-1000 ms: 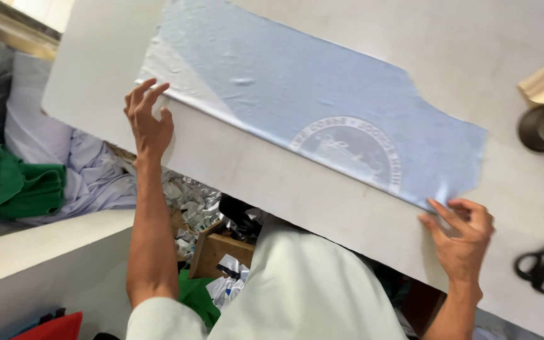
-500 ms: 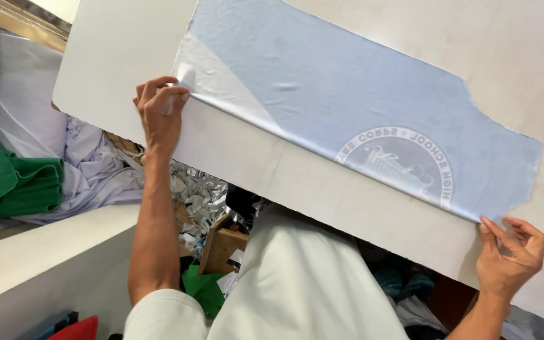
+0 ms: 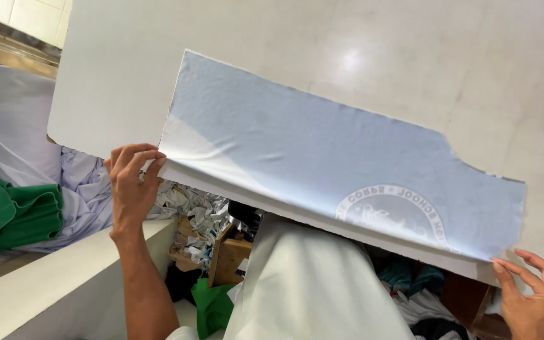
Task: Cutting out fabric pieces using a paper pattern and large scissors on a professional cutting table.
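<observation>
Looks down on a white table (image 3: 410, 56) that fills the upper and right part of the frame. Shows a long pale blue cloth (image 3: 322, 157) spread across it, slanting from upper left to lower right, near the table's front edge. Bears a round white emblem (image 3: 391, 211) toward its lower right end, seen in reverse.

At centre left, pinches the cloth's lower left corner with the left hand (image 3: 130, 189), fingers curled together on the fabric. Lifts that corner a little off the table, with a soft fold and a white underside showing just beside the fingers.

At the lower right, sets the right hand (image 3: 532, 296) against the cloth's other near corner, fingers fanned apart and tips touching the edge. Cannot tell whether it grips the fabric or only rests on it.

As for progress, seems mostly laid out: lies flat and smooth through the middle and along the far edge. Remains unsettled at the two near corners, both still in hand, the left one raised.

Below the table edge, shows a green cloth (image 3: 7, 214) and a pale lilac cloth (image 3: 80, 189) piled at the left. Shows crumpled silvery scraps (image 3: 199, 214) and a wooden box (image 3: 231, 255) near the bottom centre.
</observation>
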